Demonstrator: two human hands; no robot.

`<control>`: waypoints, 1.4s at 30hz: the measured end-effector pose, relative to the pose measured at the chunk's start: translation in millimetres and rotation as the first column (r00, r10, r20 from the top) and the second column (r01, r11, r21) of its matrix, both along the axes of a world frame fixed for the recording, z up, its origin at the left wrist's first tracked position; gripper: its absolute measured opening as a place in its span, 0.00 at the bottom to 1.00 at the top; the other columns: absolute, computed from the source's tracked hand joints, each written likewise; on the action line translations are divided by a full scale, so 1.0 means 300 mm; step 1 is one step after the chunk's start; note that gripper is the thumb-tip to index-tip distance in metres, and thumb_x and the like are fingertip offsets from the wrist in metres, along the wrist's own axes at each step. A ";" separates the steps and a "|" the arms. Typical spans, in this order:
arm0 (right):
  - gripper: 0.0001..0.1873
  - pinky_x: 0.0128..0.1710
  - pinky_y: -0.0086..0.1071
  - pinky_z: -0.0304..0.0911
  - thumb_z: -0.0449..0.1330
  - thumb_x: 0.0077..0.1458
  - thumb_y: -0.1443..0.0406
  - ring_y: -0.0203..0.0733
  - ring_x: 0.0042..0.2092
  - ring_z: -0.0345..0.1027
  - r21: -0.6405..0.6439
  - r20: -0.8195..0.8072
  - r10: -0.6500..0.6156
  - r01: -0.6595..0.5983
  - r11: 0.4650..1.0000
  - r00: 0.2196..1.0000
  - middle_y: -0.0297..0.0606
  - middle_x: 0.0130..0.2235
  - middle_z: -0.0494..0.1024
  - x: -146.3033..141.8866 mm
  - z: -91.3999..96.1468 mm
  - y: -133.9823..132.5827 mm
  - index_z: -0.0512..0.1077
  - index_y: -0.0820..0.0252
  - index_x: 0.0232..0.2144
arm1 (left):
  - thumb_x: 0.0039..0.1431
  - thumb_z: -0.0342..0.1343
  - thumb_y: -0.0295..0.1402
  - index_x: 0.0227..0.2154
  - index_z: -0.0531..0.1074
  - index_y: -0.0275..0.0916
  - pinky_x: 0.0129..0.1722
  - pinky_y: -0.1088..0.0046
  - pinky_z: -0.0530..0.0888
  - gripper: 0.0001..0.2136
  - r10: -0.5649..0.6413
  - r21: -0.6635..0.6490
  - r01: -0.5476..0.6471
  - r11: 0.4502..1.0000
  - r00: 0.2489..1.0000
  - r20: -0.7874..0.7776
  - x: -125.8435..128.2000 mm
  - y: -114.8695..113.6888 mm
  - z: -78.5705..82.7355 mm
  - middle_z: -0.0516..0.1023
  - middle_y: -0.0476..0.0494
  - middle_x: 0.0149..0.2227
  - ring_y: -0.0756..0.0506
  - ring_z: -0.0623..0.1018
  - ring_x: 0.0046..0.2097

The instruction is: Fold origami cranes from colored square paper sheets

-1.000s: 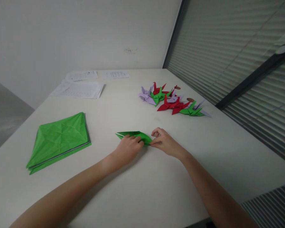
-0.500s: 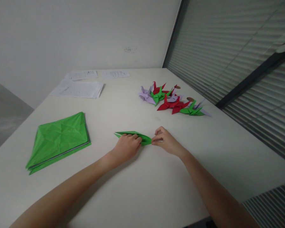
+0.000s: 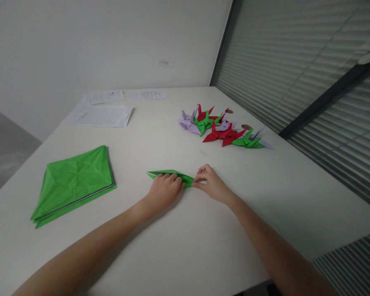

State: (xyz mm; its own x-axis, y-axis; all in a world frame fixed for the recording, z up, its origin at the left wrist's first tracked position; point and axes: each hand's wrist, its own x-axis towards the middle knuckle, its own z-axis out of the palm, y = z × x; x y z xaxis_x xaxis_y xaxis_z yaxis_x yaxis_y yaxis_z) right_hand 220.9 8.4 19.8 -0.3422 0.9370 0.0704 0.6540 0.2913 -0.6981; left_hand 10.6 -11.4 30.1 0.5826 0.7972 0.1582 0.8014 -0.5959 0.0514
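Note:
A long, narrow piece of folded green origami paper lies on the white table in front of me. My left hand rests over its middle with the fingers curled down on it, hiding part of the folds. Two thin points stick out to the left of that hand. At the paper's right end, my right hand pinches the tip between thumb and fingers. The exact fold under my fingers is hidden.
A stack of creased green paper sheets lies at the left. Several red, green and purple paper cranes cluster at the back right, near a blind-covered window. Printed papers lie at the back left.
My right hand has moved slightly left, its pinch now closer to my left hand at the paper's right end. The left hand stays on the paper. The view has shifted slightly.

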 end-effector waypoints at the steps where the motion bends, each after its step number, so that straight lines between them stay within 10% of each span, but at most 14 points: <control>1: 0.01 0.51 0.40 0.61 0.67 0.51 0.67 0.43 0.45 0.66 0.006 0.006 0.000 0.000 1.000 1.000 0.38 0.40 0.66 -0.001 -0.004 0.000 0.78 0.58 0.27 | 0.69 0.43 0.35 0.31 0.73 0.36 0.35 0.67 0.71 0.16 0.004 0.010 -0.004 1.000 1.000 0.006 -0.002 -0.001 -0.004 0.77 0.41 0.31 0.42 0.78 0.35; 42: 0.08 0.37 0.34 0.61 0.64 0.52 0.59 0.41 0.36 0.70 -0.039 0.187 -0.100 0.109 0.993 0.977 0.38 0.33 0.77 0.012 0.014 0.006 0.76 0.57 0.27 | 0.66 0.50 0.35 0.34 0.73 0.37 0.33 0.68 0.71 0.09 -0.010 0.080 0.009 0.997 1.000 0.010 -0.009 0.010 -0.013 0.78 0.42 0.29 0.42 0.79 0.34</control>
